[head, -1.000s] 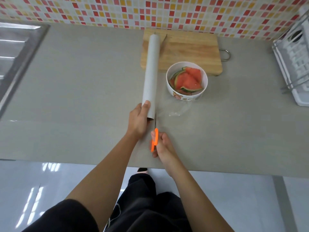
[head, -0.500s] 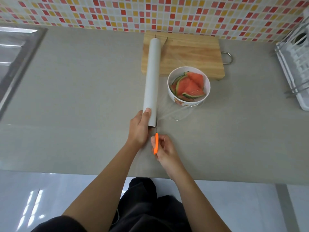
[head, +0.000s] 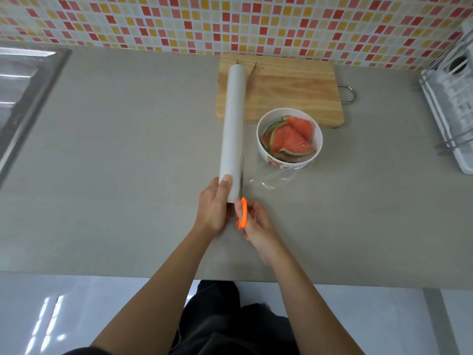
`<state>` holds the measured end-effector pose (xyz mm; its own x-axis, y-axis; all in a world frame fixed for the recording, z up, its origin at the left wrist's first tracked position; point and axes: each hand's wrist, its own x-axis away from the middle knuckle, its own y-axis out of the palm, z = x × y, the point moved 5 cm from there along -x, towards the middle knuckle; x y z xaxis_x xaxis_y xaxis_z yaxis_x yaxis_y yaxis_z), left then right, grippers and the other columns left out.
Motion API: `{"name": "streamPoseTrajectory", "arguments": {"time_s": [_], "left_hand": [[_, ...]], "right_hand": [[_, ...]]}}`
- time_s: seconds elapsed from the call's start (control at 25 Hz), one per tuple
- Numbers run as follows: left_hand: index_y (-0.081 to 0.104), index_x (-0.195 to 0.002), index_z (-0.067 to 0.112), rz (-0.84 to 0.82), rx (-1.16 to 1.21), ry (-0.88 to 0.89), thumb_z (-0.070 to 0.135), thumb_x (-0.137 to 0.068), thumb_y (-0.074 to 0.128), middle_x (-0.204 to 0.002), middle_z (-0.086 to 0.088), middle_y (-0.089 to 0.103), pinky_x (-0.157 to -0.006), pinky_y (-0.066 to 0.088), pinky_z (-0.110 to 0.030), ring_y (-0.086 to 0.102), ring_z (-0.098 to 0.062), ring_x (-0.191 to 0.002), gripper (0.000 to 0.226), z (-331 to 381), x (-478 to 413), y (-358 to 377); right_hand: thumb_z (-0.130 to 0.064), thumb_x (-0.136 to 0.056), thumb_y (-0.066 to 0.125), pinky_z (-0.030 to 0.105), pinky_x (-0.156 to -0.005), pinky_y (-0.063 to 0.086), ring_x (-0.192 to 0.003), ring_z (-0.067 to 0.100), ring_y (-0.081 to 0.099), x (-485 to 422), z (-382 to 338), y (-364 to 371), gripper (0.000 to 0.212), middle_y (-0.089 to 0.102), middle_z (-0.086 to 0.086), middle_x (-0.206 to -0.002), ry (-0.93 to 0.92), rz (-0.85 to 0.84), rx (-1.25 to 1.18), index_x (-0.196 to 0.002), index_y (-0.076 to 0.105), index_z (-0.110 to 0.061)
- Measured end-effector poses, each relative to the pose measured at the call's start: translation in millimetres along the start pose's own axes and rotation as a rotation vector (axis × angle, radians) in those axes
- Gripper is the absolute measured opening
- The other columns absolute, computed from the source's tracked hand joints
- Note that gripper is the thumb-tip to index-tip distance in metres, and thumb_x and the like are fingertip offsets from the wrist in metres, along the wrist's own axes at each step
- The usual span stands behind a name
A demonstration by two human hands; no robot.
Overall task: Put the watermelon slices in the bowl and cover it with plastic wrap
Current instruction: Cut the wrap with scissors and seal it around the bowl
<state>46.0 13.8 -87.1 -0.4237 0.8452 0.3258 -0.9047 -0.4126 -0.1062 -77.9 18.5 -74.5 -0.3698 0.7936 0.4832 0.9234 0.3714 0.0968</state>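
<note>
A white bowl (head: 317, 143) holding several watermelon slices (head: 290, 139) stands on the grey counter, just in front of the wooden cutting board (head: 289, 90). A long white roll of plastic wrap (head: 233, 119) lies left of the bowl, its far end on the board. Clear film (head: 268, 181) stretches from the roll toward the bowl. My left hand (head: 213, 206) grips the roll's near end. My right hand (head: 258, 224) holds orange-handled scissors (head: 242, 190), blades pointing away along the roll's right side at the film.
A steel sink (head: 23, 90) sits at the far left. A white dish rack (head: 450, 103) stands at the right edge. A knife (head: 252, 70) lies on the board, partly behind the roll. Tiled wall runs along the back; the counter's front edge is near my body.
The scissors have advanced away from me along the roll into the film. My left hand still holds the roll's end. The view has shifted slightly.
</note>
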Motion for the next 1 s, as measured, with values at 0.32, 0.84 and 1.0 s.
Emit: {"name": "streamPoseTrajectory", "arguments": {"time_s": [0.32, 0.84, 1.0], "left_hand": [[0.058, -0.079, 0.009, -0.028, -0.021, -0.009, 0.061, -0.082, 0.042, -0.073, 0.003, 0.058, -0.064, 0.044, -0.032, 0.054, -0.011, -0.066, 0.054, 1, 3, -1], [0.062, -0.092, 0.009, -0.08, -0.039, -0.003, 0.06, -0.082, 0.042, -0.082, -0.004, 0.064, -0.059, 0.047, -0.022, 0.058, -0.007, -0.066, 0.055, 4, 5, -5], [0.059, -0.082, 0.011, -0.066, -0.014, -0.008, 0.061, -0.08, 0.043, -0.077, -0.003, 0.06, -0.066, 0.043, -0.037, 0.056, -0.018, -0.071, 0.053, 6, 0, -10]], "right_hand": [[-0.034, -0.088, 0.058, 0.005, -0.051, 0.038, -0.056, -0.011, 0.052, -19, -18, -7, 0.017, 0.058, -0.018, -0.062, -0.027, 0.0, 0.003, -0.089, 0.053, -0.018], [-0.036, -0.088, 0.056, 0.004, -0.049, 0.038, -0.055, -0.012, 0.053, -40, -40, -6, 0.019, 0.055, -0.009, -0.071, -0.037, 0.003, 0.029, -0.088, 0.053, -0.017], [-0.051, -0.078, 0.057, 0.006, -0.045, 0.036, -0.053, -0.008, 0.052, -27, -30, -5, 0.031, 0.055, -0.01, -0.069, 0.038, 0.0, 0.06, -0.085, 0.052, -0.022]]}}
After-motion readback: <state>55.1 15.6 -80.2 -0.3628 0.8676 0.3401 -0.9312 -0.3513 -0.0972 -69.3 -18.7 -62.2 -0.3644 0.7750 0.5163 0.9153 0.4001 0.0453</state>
